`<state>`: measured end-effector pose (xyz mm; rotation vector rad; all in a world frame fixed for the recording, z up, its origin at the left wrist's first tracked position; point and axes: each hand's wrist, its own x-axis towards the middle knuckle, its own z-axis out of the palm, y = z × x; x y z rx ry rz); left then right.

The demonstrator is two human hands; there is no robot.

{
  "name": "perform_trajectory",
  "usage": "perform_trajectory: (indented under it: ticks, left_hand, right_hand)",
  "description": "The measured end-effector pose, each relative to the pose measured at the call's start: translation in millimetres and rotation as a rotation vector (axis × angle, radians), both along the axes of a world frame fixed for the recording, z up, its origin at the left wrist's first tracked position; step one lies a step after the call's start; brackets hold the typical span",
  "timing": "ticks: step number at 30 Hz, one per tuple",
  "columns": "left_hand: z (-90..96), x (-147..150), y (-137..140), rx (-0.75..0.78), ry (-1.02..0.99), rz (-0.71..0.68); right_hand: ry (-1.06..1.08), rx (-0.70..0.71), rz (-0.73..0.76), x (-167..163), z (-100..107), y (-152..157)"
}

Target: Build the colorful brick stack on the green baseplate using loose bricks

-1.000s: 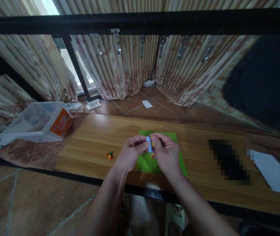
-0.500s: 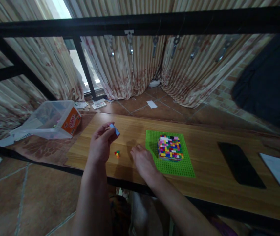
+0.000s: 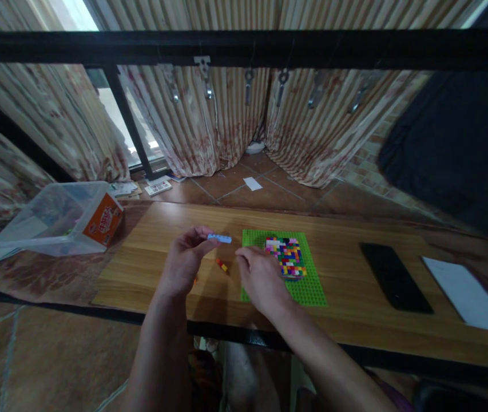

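My left hand [image 3: 187,258] pinches a long light-blue toy brick [image 3: 220,238] between thumb and fingers, holding it over the table. Just right of it, my right hand [image 3: 265,280] has its fingertips pressed together; whatever they may hold is hidden. Behind that hand a block of many-coloured bricks [image 3: 289,257], partly covered by it, stands on a green studded baseplate [image 3: 314,292]. Between the hands, small red and yellow-orange bricks [image 3: 222,265] lie on the wood. A bit of orange [image 3: 195,281] shows beside my left wrist.
The wooden table [image 3: 141,269] has a dark edge. On its right lie a black flat panel [image 3: 396,277] and a white sheet [image 3: 467,294]. To the left stands a clear plastic bin [image 3: 59,217] with an orange label. A black bar [image 3: 244,48] with hanging hooks crosses above.
The light-blue brick has moved right with my left hand and now lies more level. My right hand is closer to it. The small loose bricks now show in two spots. The view has shifted.
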<state>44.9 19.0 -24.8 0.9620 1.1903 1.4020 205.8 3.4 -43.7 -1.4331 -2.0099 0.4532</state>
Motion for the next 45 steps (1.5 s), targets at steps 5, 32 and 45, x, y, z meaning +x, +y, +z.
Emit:
perform_trajectory:
  ticks: [5, 32, 45]
  left_hand:
    - [-4.1, 25, 3, 0.044, -0.024, -0.099]
    - [-50.6, 123, 37, 0.026, 0.302, -0.113]
    - [-46.8, 132, 37, -0.086, 0.237, -0.136]
  right_hand:
    - [0.314, -0.004, -0.124, 43, 21, 1]
    - [0.388, -0.086, -0.13, 146, -32, 37]
    - [0.43, -0.154, -0.208, 144, -33, 35]
